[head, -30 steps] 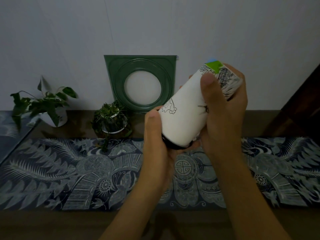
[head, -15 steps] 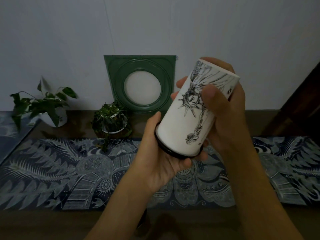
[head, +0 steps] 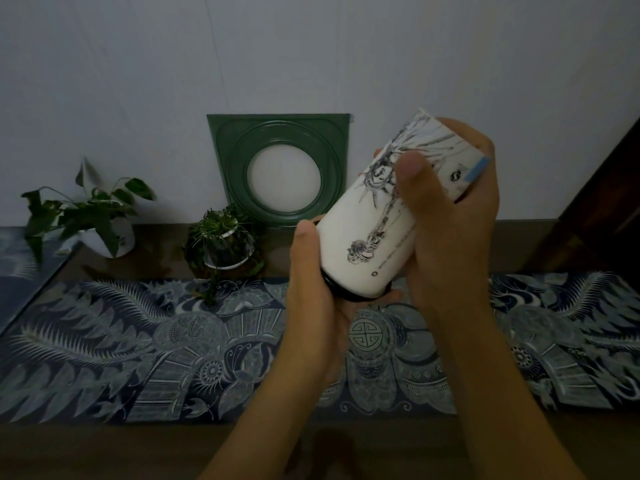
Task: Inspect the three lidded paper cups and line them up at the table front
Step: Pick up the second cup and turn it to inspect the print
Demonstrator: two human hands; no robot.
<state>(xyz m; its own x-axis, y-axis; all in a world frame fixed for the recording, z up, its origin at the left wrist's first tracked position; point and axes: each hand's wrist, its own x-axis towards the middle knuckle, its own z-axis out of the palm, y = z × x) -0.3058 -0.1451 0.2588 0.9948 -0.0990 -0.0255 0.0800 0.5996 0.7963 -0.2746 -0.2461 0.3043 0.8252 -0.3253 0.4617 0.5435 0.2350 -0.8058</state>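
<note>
Both hands hold one white cup [head: 377,233] tilted in the air above the patterned runner [head: 138,348] on the bench [head: 104,452], its black lid end [head: 341,295] lowest and nearest the viewer. The left hand [head: 311,299] cups the lid end, thumb up the cup's side; the right hand [head: 450,216] wraps the upper body, thumb across the ink drawing. Behind stand two potted plants [head: 221,240] and a green frame [head: 280,168] against the wall.
</note>
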